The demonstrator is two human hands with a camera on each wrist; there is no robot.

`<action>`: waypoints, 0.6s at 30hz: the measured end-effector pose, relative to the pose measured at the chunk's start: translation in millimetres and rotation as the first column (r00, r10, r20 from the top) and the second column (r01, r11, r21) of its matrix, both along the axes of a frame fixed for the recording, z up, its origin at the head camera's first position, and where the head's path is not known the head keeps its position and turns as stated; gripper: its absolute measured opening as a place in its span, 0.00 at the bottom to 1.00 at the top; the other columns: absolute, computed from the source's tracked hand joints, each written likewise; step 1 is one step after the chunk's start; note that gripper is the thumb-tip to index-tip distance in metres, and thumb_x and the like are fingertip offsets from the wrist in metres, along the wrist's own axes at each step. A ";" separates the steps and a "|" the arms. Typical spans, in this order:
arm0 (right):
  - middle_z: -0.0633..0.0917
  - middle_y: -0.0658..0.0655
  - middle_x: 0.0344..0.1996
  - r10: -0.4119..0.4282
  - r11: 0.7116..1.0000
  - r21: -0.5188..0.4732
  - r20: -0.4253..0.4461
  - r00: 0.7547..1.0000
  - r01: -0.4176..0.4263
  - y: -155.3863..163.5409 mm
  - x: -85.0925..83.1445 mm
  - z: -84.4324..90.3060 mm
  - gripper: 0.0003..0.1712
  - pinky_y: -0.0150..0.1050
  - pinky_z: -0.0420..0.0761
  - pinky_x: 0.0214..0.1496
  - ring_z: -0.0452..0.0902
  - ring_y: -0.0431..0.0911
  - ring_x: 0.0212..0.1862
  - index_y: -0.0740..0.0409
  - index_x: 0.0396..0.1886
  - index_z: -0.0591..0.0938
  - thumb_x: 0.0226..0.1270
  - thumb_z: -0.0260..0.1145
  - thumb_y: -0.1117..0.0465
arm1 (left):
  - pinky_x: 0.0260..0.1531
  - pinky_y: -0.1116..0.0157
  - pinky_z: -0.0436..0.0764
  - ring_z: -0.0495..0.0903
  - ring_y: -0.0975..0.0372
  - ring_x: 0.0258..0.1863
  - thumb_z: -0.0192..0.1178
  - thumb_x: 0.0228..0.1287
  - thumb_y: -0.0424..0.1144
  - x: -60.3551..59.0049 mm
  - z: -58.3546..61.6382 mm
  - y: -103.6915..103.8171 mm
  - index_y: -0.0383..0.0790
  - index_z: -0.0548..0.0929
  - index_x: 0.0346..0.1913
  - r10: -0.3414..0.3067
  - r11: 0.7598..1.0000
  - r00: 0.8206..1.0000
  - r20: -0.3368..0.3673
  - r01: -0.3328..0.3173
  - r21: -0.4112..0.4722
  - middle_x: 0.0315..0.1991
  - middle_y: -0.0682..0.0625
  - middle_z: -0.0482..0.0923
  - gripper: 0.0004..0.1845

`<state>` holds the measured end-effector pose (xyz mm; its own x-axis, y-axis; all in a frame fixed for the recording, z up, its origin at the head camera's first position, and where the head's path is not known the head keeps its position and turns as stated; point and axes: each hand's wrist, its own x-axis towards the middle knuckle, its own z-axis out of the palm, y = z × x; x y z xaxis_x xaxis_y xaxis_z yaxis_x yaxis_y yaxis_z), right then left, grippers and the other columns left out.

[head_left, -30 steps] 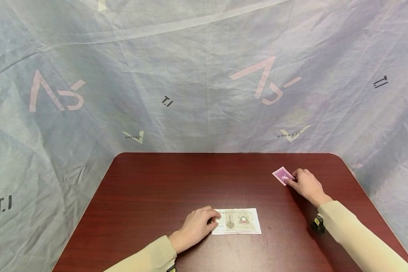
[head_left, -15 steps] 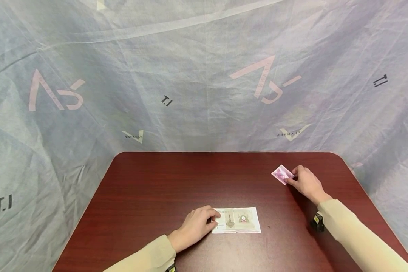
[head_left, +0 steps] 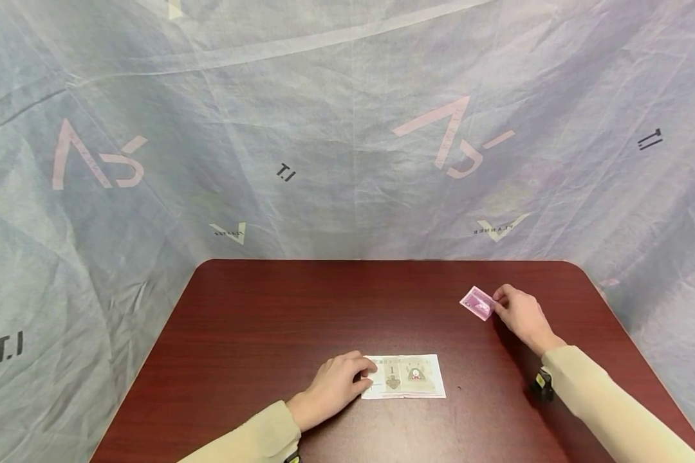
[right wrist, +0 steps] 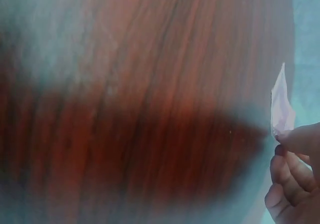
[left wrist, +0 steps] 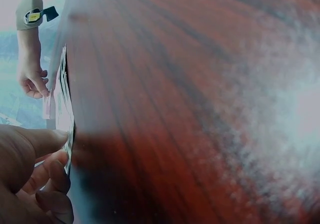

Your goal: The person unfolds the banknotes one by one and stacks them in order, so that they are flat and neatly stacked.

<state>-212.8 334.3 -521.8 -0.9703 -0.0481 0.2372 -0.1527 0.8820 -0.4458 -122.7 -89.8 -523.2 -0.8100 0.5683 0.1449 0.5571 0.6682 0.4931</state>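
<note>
A pale greenish banknote (head_left: pixel 405 377) lies flat on the dark red table (head_left: pixel 266 321) near its front edge. My left hand (head_left: pixel 337 384) rests on the note's left end, fingers curled over its edge; the left wrist view shows the note (left wrist: pixel 64 108) edge-on beside those fingers (left wrist: pixel 47 176). At the right of the table my right hand (head_left: pixel 518 314) pinches a small folded pink banknote (head_left: pixel 477 302) by its right edge and holds it just off the wood. The right wrist view shows that pink note (right wrist: pixel 281 108) standing up from my fingertips (right wrist: pixel 295 139).
A grey-blue fabric backdrop (head_left: pixel 347 128) with printed logos closes in the table behind and on both sides. The table's rounded far corners lie close to the fabric. A wrist camera strap (head_left: pixel 541 384) shows under my right sleeve.
My right hand has lifted the pink note slightly and drawn it a little left and toward me. The left hand and the pale note have not moved.
</note>
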 end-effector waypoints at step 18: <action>0.88 0.58 0.29 0.001 0.946 -0.320 0.163 0.987 0.052 -31.9 27.9 24.2 0.08 0.34 0.76 0.29 0.78 0.39 0.27 0.63 0.42 0.86 0.71 0.69 0.62 | 0.26 0.72 0.74 0.72 0.74 0.27 0.70 0.64 0.34 0.9 0.2 -1.0 0.47 0.89 0.45 -0.019 0.999 0.999 -0.042 0.018 -0.030 0.32 0.61 0.78 0.08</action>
<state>-184.8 302.4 -497.6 -0.9964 0.0306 0.0791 -0.0363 0.6894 -0.7235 -121.9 -90.8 -523.0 -0.7928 0.5876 0.1619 0.5895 0.6716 0.4487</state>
